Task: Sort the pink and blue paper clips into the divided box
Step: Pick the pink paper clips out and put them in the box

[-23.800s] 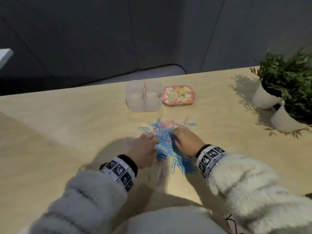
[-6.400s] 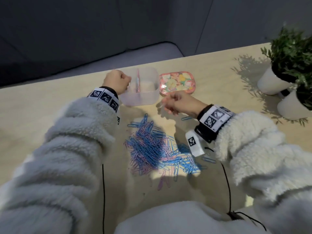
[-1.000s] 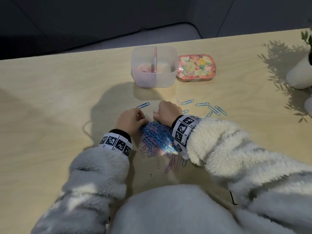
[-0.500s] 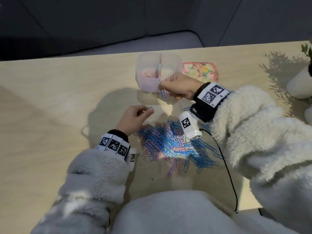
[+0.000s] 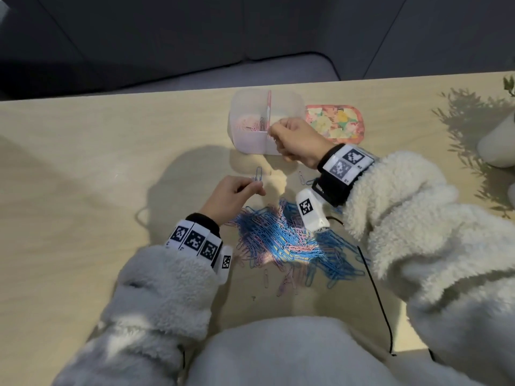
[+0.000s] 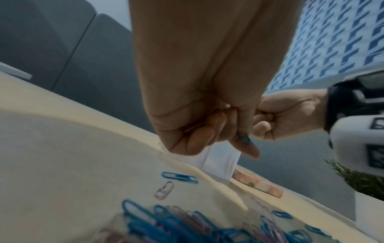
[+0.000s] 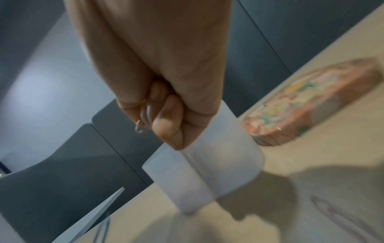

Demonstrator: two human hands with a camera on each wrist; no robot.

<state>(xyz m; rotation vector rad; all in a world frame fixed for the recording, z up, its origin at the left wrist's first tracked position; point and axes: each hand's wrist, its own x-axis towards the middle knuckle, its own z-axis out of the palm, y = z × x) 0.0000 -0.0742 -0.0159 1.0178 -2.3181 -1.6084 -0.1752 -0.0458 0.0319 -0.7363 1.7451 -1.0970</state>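
Observation:
The clear divided box (image 5: 250,140) stands at the table's far side, with pink clips in its left compartment. My right hand (image 5: 274,129) hovers at the box's front rim by the divider and pinches a pink clip (image 7: 141,127). My left hand (image 5: 257,188) is raised just above the table between the box and the pile, pinching a blue clip (image 6: 246,139) between thumb and fingers. The mixed pile of pink and blue clips (image 5: 284,240) lies in front of me, under both wrists.
A floral pink lid (image 5: 335,122) lies right of the box. A loose blue clip (image 6: 179,177) and a few others lie between pile and box. White plant pots (image 5: 498,140) stand at the right edge. A black cable (image 5: 376,296) runs from my right wrist.
A second ago both hands were picking at the pile. The right hand has since carried a pink clip up to the box; the left has lifted slightly with a blue clip.

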